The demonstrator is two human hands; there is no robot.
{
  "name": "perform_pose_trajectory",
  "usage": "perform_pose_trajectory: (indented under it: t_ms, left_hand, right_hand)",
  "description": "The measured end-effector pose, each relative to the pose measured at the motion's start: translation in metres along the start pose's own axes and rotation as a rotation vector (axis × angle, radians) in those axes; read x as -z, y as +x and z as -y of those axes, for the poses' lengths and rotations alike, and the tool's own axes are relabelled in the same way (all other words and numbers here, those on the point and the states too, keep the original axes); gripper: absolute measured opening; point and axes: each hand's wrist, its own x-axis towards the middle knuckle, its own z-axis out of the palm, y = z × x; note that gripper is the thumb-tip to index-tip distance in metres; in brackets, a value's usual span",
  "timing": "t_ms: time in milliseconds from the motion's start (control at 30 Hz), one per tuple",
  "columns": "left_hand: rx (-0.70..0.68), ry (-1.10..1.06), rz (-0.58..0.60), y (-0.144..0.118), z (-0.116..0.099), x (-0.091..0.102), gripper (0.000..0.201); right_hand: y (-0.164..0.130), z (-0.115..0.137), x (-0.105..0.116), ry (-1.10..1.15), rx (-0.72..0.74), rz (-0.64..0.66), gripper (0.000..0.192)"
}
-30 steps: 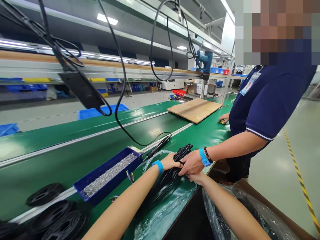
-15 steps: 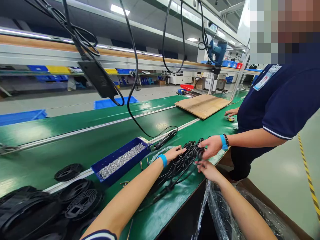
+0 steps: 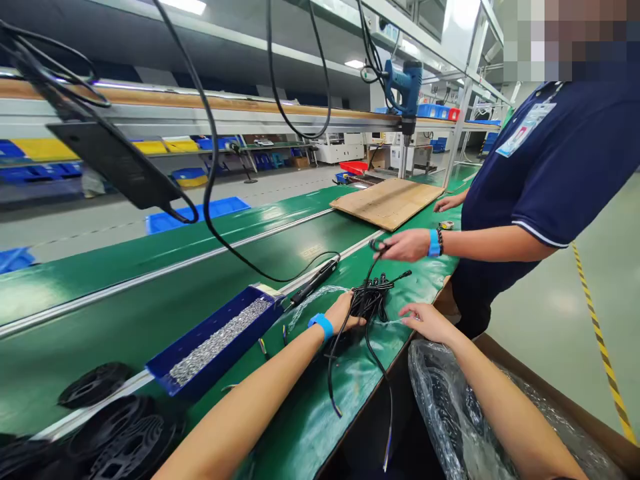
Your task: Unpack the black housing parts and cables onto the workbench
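Note:
A bundle of black cables (image 3: 373, 297) lies on the green bench, with connectors at its far end and bare coloured wire ends toward me. My left hand (image 3: 345, 312), with a blue wristband, is closed around the bundle's left side; some fingers are hidden under the cables. Just right of the bundle, my right hand (image 3: 427, 323) pinches a thin clear strip (image 3: 393, 322) that runs to the cables. A co-worker's hand (image 3: 407, 245) holds a black cable (image 3: 373, 267) raised above the bundle.
A blue bin (image 3: 215, 340) of small metal parts and a black electric screwdriver (image 3: 315, 283) lie to the left. Black reels (image 3: 130, 437) are at lower left. Below the bench edge stands a carton with clear plastic film (image 3: 440, 393). Cardboard (image 3: 387, 203) lies farther off.
The co-worker's hand has moved up and away from the bundle with a cable. My left hand has closed on the bundle. My right hand is now apart from the cables, pinching the strip.

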Motion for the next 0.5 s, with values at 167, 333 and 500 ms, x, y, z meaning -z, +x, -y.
perform_pose_trajectory:
  t_ms: [167, 333, 500]
  left_hand:
    - [-0.008, 0.139, -0.040, 0.013, 0.009, 0.003, 0.103]
    - [-0.043, 0.250, -0.031, 0.073, 0.006, 0.001, 0.101]
    - [-0.080, 0.344, -0.016, 0.180, -0.012, -0.002, 0.101]
  right_hand:
    - [0.011, -0.014, -0.007, 0.057, -0.006, -0.062, 0.029]
    - [0.030, -0.036, 0.010, -0.011, -0.045, -0.156, 0.027]
    - [0.059, -0.070, 0.047, -0.175, -0.140, -0.279, 0.024]
